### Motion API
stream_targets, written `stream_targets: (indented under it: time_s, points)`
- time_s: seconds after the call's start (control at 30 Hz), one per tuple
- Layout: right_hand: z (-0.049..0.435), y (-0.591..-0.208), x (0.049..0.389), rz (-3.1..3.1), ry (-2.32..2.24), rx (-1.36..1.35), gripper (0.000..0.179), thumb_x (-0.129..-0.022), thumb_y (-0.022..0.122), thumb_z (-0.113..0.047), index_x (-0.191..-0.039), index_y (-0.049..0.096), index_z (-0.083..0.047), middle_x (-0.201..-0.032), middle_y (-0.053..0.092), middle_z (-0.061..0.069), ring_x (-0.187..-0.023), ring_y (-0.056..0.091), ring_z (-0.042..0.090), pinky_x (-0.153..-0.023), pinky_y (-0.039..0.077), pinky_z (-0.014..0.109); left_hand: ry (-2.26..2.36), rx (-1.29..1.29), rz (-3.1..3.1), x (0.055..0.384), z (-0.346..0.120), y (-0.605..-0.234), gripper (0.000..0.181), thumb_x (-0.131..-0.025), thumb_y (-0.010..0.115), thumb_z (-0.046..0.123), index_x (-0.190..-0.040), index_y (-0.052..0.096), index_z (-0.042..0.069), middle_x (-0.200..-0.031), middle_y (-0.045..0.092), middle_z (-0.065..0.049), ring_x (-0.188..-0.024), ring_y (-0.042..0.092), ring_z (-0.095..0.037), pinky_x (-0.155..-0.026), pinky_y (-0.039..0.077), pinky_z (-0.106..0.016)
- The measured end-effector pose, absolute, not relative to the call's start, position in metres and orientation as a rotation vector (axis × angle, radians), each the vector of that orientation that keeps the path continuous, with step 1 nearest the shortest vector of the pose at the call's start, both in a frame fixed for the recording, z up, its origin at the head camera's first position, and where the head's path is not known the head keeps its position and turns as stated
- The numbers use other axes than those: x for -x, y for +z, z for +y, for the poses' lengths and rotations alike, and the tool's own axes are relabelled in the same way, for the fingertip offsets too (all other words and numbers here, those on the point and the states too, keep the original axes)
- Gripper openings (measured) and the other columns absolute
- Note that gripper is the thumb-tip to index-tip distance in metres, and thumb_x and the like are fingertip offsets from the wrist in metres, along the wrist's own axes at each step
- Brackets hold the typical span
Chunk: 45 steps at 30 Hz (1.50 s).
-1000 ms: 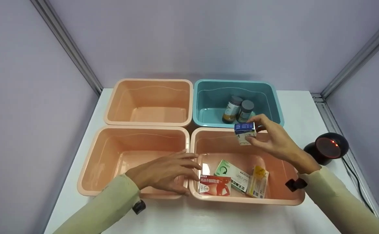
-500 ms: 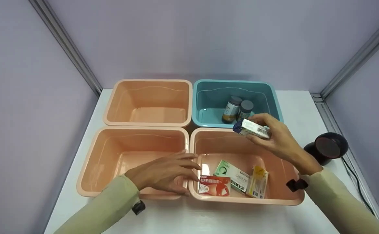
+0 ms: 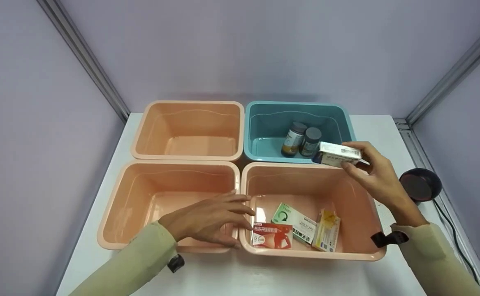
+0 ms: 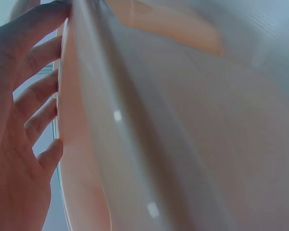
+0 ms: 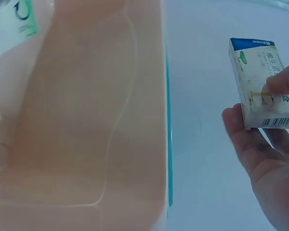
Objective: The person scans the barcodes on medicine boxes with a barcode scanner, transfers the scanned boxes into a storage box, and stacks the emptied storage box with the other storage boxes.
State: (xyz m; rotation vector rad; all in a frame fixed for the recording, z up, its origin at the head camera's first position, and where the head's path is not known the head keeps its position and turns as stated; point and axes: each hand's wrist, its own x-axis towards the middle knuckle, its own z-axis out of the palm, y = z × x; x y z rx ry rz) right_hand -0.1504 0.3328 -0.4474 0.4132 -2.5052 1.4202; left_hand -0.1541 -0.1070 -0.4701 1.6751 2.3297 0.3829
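Note:
In the head view my right hand (image 3: 377, 174) pinches a small white medicine box (image 3: 338, 153) with a blue end, above the back right part of the front right pink bin (image 3: 314, 253). The right wrist view shows the thumb on the printed face of this medicine box (image 5: 260, 82) and fingers beneath it. Over the adjoining rims of the two front bins, my left hand (image 3: 209, 218) lies with fingers spread and nothing held. Inside the front right bin are a red medicine box (image 3: 272, 235), a green-and-white medicine box (image 3: 295, 222) and a yellow-and-white medicine box (image 3: 327, 231).
Two dark-capped bottles (image 3: 293, 139) stand in the teal bin (image 3: 260, 135) at the back right. Orange-pink bins occupy the back left (image 3: 202, 146) and front left (image 3: 141, 193). To the right sits a black scanner-like device (image 3: 421, 185) with a cable.
My right hand has turned the medicine box from showing its blue end to showing a white side, and has moved it to the right. My left hand stays where it was.

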Motion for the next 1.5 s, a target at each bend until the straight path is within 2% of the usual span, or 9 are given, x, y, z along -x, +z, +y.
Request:
stream_targets:
  time_s: [0.13,0.33,0.57,0.73,0.9,1.2,1.43,1.5]
  points:
    - [0.351,-0.443,0.143,-2.462,1.494,-0.312,0.047,-0.102,0.071,0.002,-0.147,0.059,-0.001,-0.127,0.069,-0.003,-0.117,0.069,0.009,-0.098,0.057,0.01,0.379,-1.665,2.329,0.153,-0.107,-0.469,0.046,-0.098,0.075,0.056,-0.136,0.075,0.029,-0.162,0.059,0.005,-0.165,0.035,-0.029,-0.139,0.022,-0.055]
    - [0.38,-0.446,0.132,-2.312,1.703,-0.174,0.045,-0.101,0.072,0.004,-0.144,0.06,0.001,-0.123,0.075,-0.003,-0.113,0.074,0.006,-0.094,0.061,0.012,0.36,-1.699,2.338,0.154,-0.106,-0.47,0.045,-0.097,0.076,0.056,-0.134,0.075,0.029,-0.159,0.062,0.004,-0.163,0.038,-0.03,-0.138,0.025,-0.056]
    - [0.416,-0.477,0.116,-2.115,1.97,0.068,0.046,-0.102,0.073,0.0,-0.146,0.063,-0.007,-0.123,0.078,-0.007,-0.111,0.074,0.004,-0.092,0.061,0.011,0.34,-1.699,2.34,0.153,-0.106,-0.47,0.046,-0.098,0.075,0.056,-0.136,0.075,0.029,-0.161,0.06,0.004,-0.163,0.038,-0.03,-0.138,0.025,-0.056]
    - [0.432,-0.503,0.104,-1.966,2.122,0.262,0.039,-0.101,0.072,0.002,-0.137,0.066,-0.012,-0.12,0.08,-0.011,-0.108,0.075,0.002,-0.088,0.061,0.011,0.324,-1.713,2.335,0.154,-0.104,-0.469,0.047,-0.098,0.075,0.057,-0.136,0.075,0.029,-0.16,0.061,0.004,-0.163,0.038,-0.03,-0.138,0.025,-0.057]
    - [0.44,-0.519,0.097,-1.744,2.282,0.458,0.028,-0.101,0.07,0.005,-0.12,0.068,-0.015,-0.111,0.081,-0.009,-0.101,0.076,0.002,-0.083,0.063,0.014,0.338,-1.712,2.332,0.153,-0.105,-0.468,0.047,-0.098,0.075,0.057,-0.135,0.075,0.028,-0.16,0.061,0.003,-0.163,0.038,-0.031,-0.137,0.026,-0.058]
    - [0.456,-0.539,0.087,-1.455,2.547,0.681,0.018,-0.103,0.067,0.003,-0.105,0.075,-0.012,-0.102,0.079,0.0,-0.094,0.079,0.01,-0.088,0.068,0.025,0.344,-1.701,2.333,0.153,-0.106,-0.469,0.046,-0.098,0.076,0.056,-0.135,0.075,0.029,-0.16,0.061,0.004,-0.163,0.038,-0.031,-0.138,0.025,-0.058]
    - [0.47,-0.549,0.08,-1.263,2.65,0.837,0.02,-0.103,0.068,0.002,-0.116,0.063,-0.012,-0.104,0.074,0.003,-0.097,0.079,0.015,-0.096,0.067,0.029,0.351,-1.681,2.342,0.152,-0.105,-0.469,0.046,-0.097,0.077,0.056,-0.134,0.075,0.029,-0.16,0.061,0.005,-0.164,0.037,-0.029,-0.138,0.025,-0.056]
    - [0.472,-0.552,0.078,-1.214,2.673,0.859,0.017,-0.103,0.067,0.003,-0.113,0.067,-0.011,-0.102,0.074,0.004,-0.095,0.079,0.017,-0.095,0.067,0.029,0.349,-1.681,2.343,0.152,-0.105,-0.469,0.046,-0.097,0.077,0.056,-0.134,0.075,0.029,-0.16,0.061,0.005,-0.164,0.037,-0.029,-0.138,0.025,-0.056]
